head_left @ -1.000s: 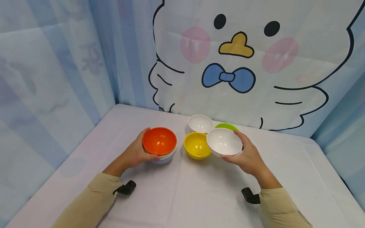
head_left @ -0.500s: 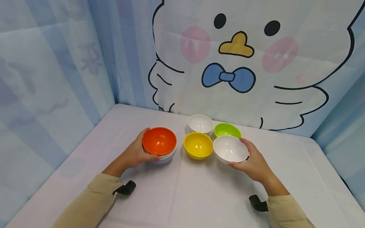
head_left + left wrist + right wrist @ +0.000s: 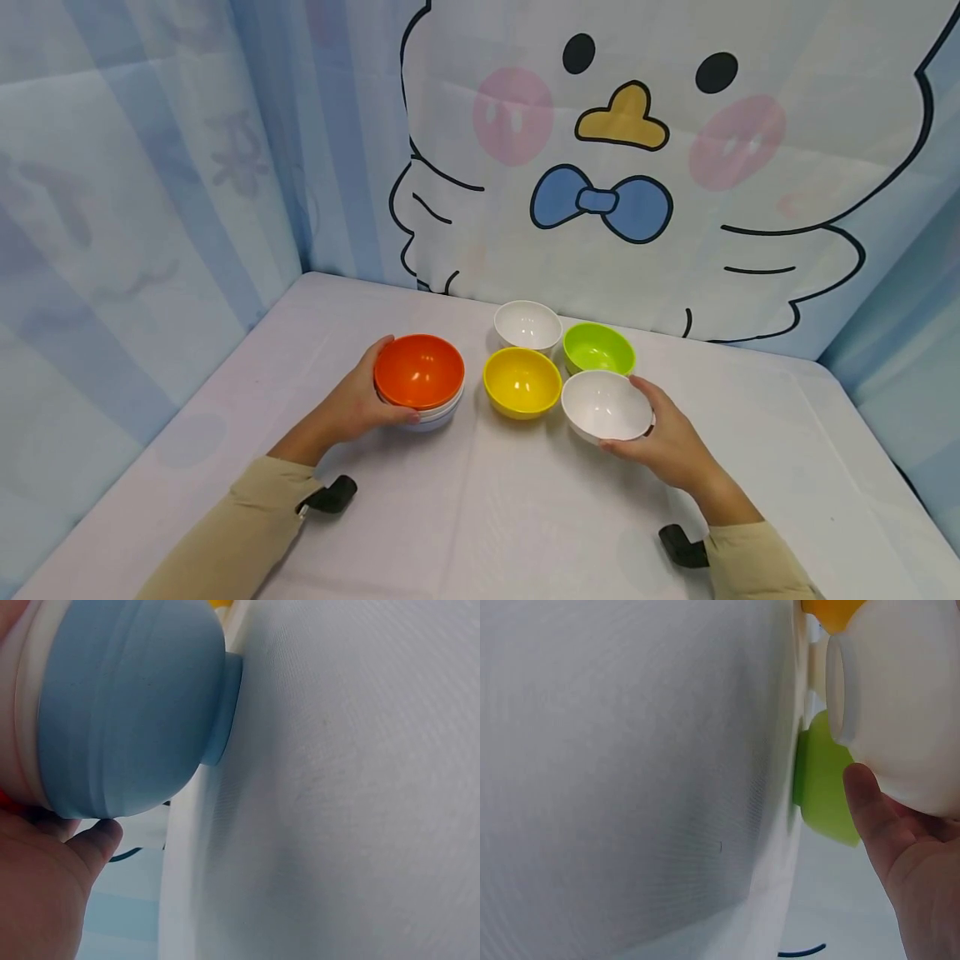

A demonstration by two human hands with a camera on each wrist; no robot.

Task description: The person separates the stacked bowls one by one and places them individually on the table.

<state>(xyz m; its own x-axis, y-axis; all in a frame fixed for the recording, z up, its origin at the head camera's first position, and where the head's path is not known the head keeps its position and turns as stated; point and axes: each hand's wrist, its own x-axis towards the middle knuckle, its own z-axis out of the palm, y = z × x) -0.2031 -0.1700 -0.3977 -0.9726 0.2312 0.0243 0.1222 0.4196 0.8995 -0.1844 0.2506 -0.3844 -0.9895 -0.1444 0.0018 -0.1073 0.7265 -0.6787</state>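
My left hand (image 3: 358, 402) grips a stack of bowls from its left side, thumb in front. An orange bowl (image 3: 420, 371) tops the stack, with white rims beneath it. At the bottom is a light blue bowl (image 3: 142, 712), its foot close to the tablecloth in the left wrist view. On the other side, my right hand (image 3: 669, 435) holds a white bowl (image 3: 606, 406) by its right side, thumb near the front. The right wrist view shows this bowl's foot raised off the cloth. Just left of it stands a yellow bowl (image 3: 522, 383); behind it, a green bowl (image 3: 598, 348).
Another white bowl (image 3: 527, 325) stands at the back, behind the yellow one. A white cloth covers the table (image 3: 510, 508). Behind its far edge hangs a curtain (image 3: 600, 275) printed with a cartoon face, and blue curtains (image 3: 150, 208) close the sides.
My right hand has brought the white bowl right and toward me, then lower, uncovering the green bowl and the yellow bowl's right edge. The left hand and its stack have stayed in place.
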